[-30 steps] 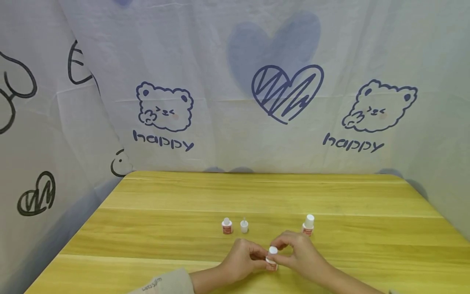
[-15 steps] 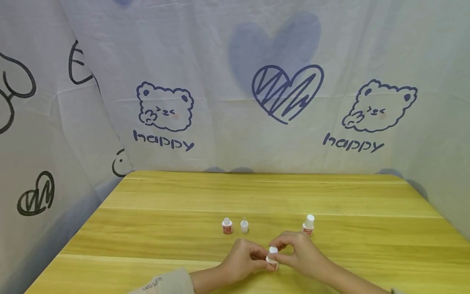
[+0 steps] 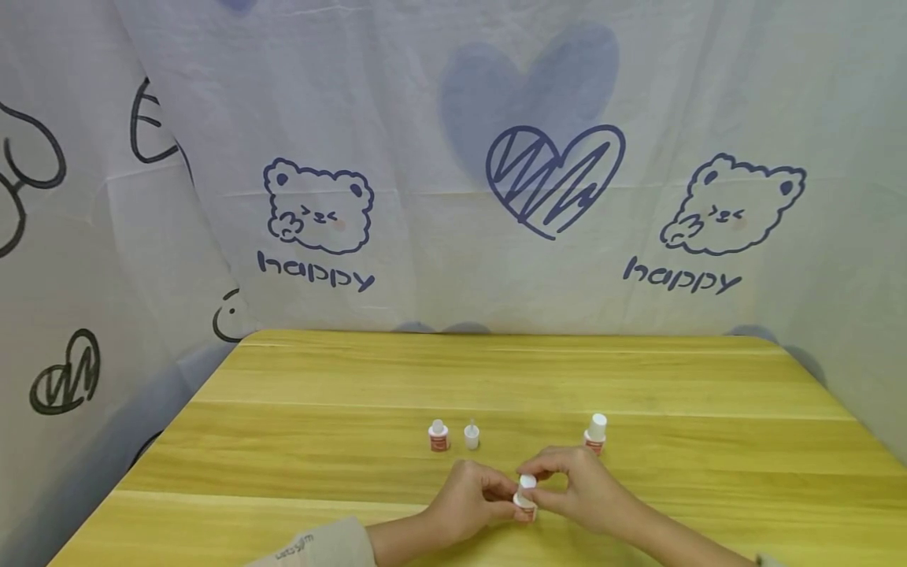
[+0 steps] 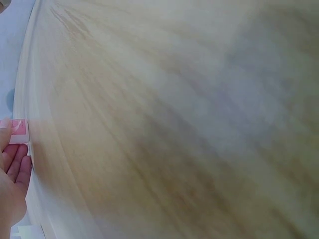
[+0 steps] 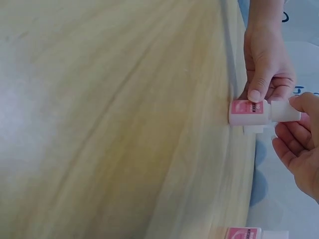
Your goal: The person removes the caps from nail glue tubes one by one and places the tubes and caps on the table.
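Note:
A small white bottle [image 5: 247, 112] with a pink label stands upright on the table near the front, between both hands. My left hand [image 3: 464, 504] pinches its body from the left, the thumb over the label in the right wrist view. Thumb and fingers of my right hand [image 3: 584, 492] pinch the white cap [image 5: 285, 111] on top. In the left wrist view, only part of the label and the left hand's fingers [image 4: 19, 164] show at the left edge.
Behind the left hand stands an uncapped bottle [image 3: 438, 438], its pale nozzle showing. Beside it a white brush cap [image 3: 471, 436] rests with its thin stem up. A capped bottle [image 3: 595, 433] stands beyond the right hand. A printed cloth [image 3: 425, 236] hangs behind the wooden table [image 3: 319, 449].
Both hands and the bottle stay almost in place. The right fingers shift very slightly at the cap. The other bottles and the brush cap have not moved.

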A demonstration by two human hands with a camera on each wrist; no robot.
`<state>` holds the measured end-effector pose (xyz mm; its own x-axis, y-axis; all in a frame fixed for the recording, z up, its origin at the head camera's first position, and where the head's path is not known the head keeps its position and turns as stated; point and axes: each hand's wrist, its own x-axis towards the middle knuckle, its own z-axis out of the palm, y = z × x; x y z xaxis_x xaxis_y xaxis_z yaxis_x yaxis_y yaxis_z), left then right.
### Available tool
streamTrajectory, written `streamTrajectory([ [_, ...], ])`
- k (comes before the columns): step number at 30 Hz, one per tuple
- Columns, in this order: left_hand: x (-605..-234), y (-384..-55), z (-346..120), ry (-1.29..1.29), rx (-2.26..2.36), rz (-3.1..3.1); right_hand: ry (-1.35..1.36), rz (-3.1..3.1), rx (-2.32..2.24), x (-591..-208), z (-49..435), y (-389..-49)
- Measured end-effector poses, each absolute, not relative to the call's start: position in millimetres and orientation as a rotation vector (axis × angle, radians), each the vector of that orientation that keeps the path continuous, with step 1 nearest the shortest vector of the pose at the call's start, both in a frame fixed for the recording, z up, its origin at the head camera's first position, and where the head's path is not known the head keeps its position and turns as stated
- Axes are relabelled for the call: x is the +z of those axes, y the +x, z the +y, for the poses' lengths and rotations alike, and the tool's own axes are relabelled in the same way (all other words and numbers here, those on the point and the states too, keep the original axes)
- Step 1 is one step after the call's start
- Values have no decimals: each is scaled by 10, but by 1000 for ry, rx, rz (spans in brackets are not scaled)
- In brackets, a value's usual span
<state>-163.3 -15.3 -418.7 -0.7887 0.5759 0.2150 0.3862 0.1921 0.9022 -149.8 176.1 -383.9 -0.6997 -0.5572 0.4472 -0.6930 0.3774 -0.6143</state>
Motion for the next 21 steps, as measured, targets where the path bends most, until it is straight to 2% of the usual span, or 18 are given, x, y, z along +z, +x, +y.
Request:
streamTrajectory([
  [8, -4179, -1631, -154, 964, 1648, 2294, 983, -2484, 1280, -3895, 1735, -1470],
  [21, -4191, -1631, -163, 1002, 1639, 2290, 973, -2580, 1314, -3852, 1752, -1473],
])
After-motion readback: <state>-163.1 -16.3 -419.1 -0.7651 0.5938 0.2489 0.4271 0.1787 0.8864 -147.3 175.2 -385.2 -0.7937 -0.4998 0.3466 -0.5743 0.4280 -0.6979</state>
